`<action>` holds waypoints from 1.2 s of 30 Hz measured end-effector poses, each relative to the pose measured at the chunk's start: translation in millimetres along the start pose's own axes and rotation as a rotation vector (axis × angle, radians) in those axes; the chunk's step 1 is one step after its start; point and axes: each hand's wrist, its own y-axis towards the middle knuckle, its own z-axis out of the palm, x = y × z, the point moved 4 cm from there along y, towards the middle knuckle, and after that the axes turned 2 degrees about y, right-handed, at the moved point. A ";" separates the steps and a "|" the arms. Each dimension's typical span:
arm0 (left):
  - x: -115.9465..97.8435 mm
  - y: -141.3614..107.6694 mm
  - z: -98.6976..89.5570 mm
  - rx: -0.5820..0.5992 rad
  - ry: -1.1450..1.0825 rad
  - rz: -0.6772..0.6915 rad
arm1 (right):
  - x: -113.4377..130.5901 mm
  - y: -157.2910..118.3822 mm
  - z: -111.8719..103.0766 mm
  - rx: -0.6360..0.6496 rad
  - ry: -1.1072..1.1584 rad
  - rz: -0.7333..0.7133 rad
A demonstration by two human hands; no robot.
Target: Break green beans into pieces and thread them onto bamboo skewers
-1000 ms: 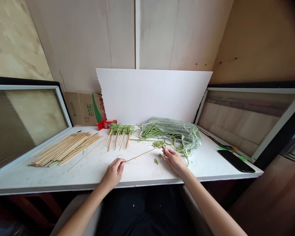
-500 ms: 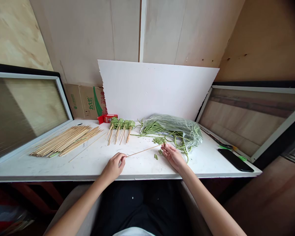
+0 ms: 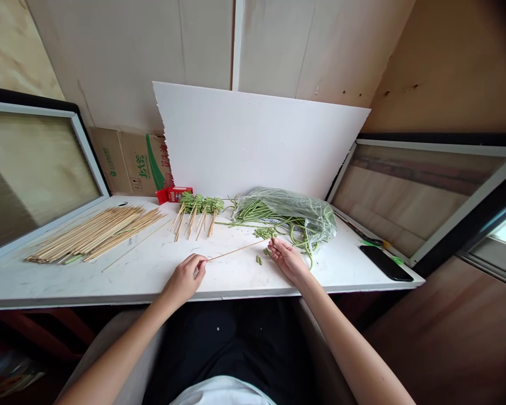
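A thin wooden skewer [image 3: 240,249] is held aslant above a white surface [image 3: 129,287], its one end gripped in the closed fingertips of the left hand [image 3: 184,278], its far end pinched by the right hand [image 3: 287,261]. Whether a piece of bean is also clasped at the right fingertips is too small to be told. With the held skewer taken as the dial's centre, and twelve o'clock at the rear of the surface, two short bean pieces [image 3: 258,260] are seen at four o'clock, just beside the right hand. A small heap of green bits [image 3: 264,232] is spread near two o'clock; beyond it, in the same direction, long green beans [image 3: 253,212] are partly covered by a clear plastic bag [image 3: 310,211]. Toward eleven o'clock, clusters of cut beans [image 3: 200,203] are seen threaded on skewers, their bare ends pointed toward the front edge. A broad pile of bare skewers [image 3: 93,230] is laid out at nine o'clock, with a single skewer [image 3: 132,246] set apart beside it. A red box [image 3: 180,194] is placed between ten and eleven o'clock, a cardboard box [image 3: 130,163] is stood behind it, and a black phone [image 3: 385,262] is laid at three o'clock.
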 end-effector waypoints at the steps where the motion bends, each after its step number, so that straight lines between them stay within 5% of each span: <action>1: 0.5 -0.1 0.4 0.003 0.001 0.001 | -0.2 0.1 -0.2 0.001 0.006 -0.001; 14: -0.3 -0.3 1.5 0.005 0.022 0.028 | -1.8 0.1 1.3 0.018 0.200 0.028; 36: -1.5 -0.7 0.5 -0.017 0.011 0.048 | -3.7 3.6 0.3 0.030 0.180 0.016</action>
